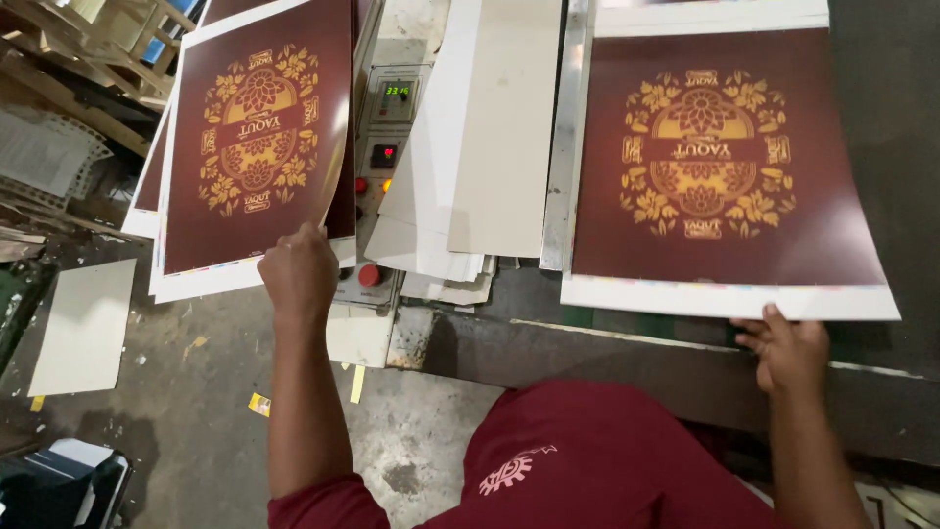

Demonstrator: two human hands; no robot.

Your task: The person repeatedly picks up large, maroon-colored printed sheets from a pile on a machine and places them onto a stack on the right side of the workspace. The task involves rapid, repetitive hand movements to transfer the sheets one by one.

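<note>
My left hand (299, 272) grips the lower right edge of a maroon printed sheet (250, 137) with a gold floral design, lifted off a stack of like sheets (157, 284) at the left. My right hand (791, 348) holds the near edge of another maroon and gold sheet (725, 167), which lies flat on the machine bed (627, 353) at the right, its white margin toward me.
A control panel (387, 127) with a green digital display and red buttons stands between the two sheets. Plain grey boards (490, 137) are piled beside it. A pale board (83, 328) lies on the dirty concrete floor at the left, near wooden pallets (69, 59).
</note>
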